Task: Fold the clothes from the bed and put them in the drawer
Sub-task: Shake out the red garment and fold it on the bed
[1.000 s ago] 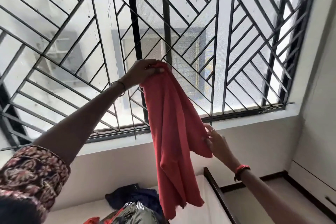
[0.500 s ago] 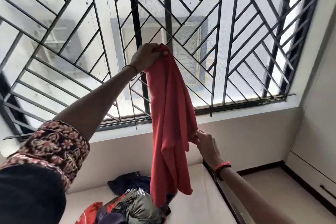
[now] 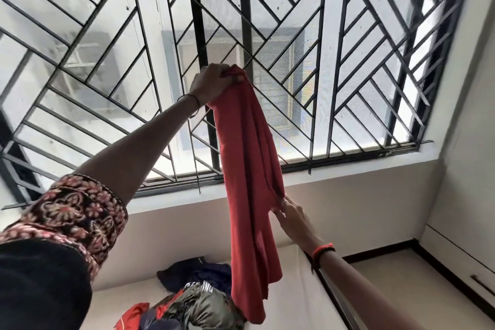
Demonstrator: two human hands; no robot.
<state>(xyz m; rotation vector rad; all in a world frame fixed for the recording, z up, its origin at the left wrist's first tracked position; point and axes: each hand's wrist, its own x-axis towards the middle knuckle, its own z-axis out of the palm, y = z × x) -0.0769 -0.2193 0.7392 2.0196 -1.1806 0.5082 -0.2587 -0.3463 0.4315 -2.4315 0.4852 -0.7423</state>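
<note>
**Red garment held up, right hand drawn closer in**

Compared with one second ago, the left hand (image 3: 214,83) is a little higher in front of the window grille (image 3: 348,61). The right hand (image 3: 292,220) has come inward, so the red garment (image 3: 249,169) now hangs as a narrower column, not pulled out to the right as before. In the last half second very little has changed.

The left hand clenches the bunched top of the garment. The fingers of the right hand pinch its right edge about halfway down. The garment hangs in the air above the bed (image 3: 294,300), and its lower end is in front of the pile of clothes (image 3: 198,303), hiding part of it.

The patterned sleeve (image 3: 80,220) and the left arm cover the lower left of the view. At the far right is a white cabinet front (image 3: 455,257) with a dark handle.

Count: two hands, one garment held up. At least three pieces are in the pile: a dark blue one, an olive one with white letters, and a red-orange one. More I cannot tell. Each wrist carries one band, and the right one is red.
</note>
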